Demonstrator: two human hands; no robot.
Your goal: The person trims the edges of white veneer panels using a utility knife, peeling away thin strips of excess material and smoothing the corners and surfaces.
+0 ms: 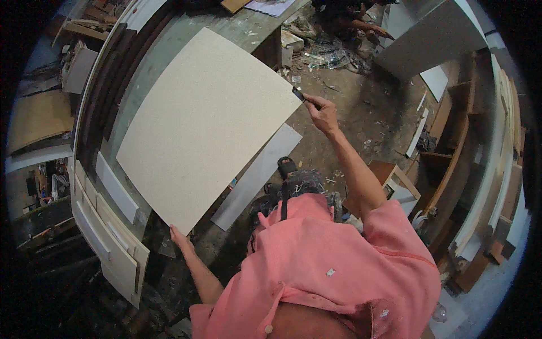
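Note:
A large cream-white board (209,127) lies over the green-grey bench top (254,28), its near side sticking out past the bench edge. My left hand (179,236) is closed on the board's near left corner, with part of the fingers hidden beneath it. At the right corner, my right hand (322,114) grips a small dark hand tool (298,94), held against the board's edge. The tool is too small to tell its exact kind. Below the board's near side a long pale panel strip (257,178) is partly covered.
Stacked pale panels (113,237) lean at the left beside dark strips (110,73). Scraps and plastic (333,56) litter the floor. Another person's arm (367,25) shows by a large white panel (432,42). Wooden cabinet frames (451,141) stand on the right.

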